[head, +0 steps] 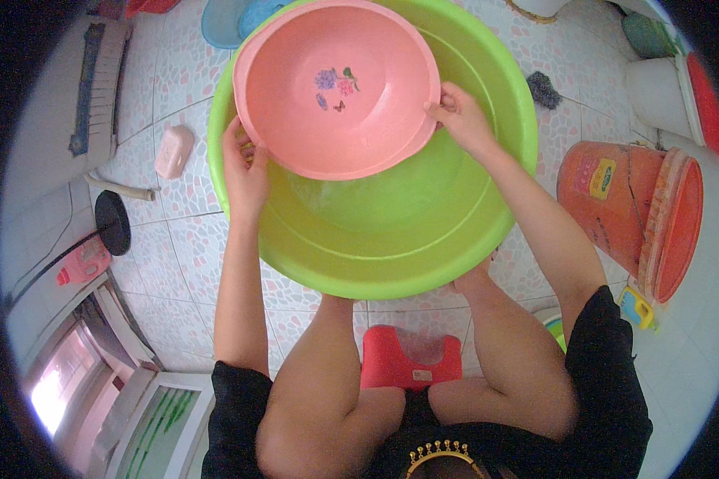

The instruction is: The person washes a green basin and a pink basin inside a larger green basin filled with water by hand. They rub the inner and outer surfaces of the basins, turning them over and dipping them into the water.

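My left hand [244, 167] grips the lower left rim of a pink plastic basin [335, 138], its thumb on the near side. At the basin's right edge, my right hand [458, 117] holds the rim between thumb and fingers. Flowers and a butterfly are printed on the basin's inner bottom. The pink basin is over the far part of a large green plastic tub [383, 239], tilted so that its inside faces the camera. Whether its underside touches the tub is hidden. The tub stands on the tiled floor in front of my legs.
A red plastic stool [395, 365] is between my thighs. Right of the tub are an orange bucket [605, 197] on its side, a dark scrubber [543, 90] and a yellow bottle [636, 308]. To the left lie a pink soap box [174, 151], a hose end [126, 189] and a pink jug [87, 260].
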The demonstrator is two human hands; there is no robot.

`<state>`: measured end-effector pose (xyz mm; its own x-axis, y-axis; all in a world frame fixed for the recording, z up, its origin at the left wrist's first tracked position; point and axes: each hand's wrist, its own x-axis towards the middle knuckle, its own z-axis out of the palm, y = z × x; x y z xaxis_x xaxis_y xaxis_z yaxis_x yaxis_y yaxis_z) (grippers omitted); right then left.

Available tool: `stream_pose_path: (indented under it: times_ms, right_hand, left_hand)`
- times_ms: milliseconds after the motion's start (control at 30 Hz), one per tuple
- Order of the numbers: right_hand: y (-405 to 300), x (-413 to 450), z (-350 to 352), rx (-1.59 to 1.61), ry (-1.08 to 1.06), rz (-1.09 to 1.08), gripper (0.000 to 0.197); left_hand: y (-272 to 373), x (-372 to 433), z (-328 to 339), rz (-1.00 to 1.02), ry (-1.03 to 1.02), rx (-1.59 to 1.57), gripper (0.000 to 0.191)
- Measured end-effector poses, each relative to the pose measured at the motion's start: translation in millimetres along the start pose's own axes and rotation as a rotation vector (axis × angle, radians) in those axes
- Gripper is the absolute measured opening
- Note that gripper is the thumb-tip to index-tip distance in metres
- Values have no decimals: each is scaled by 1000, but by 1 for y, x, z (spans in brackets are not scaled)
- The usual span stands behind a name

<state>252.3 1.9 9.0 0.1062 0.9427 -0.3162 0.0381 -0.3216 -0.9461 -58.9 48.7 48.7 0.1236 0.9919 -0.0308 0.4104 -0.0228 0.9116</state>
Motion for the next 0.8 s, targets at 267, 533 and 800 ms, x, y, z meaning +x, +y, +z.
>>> stream_pose_path:
  times_ms: [267,533,800]
  right_hand:
    - [9,0,1,38,-28,92,28]
    - [29,6,11,-327,11,257,25]
    - [59,-8,38,-70,-715,712,14]
  left_hand:
    - [-3,-2,-1,-100,9,-21,43]
    - [57,-7,-2,-223,-48,-199,43]
    - [122,-16,4,-298,-95,-477,47]
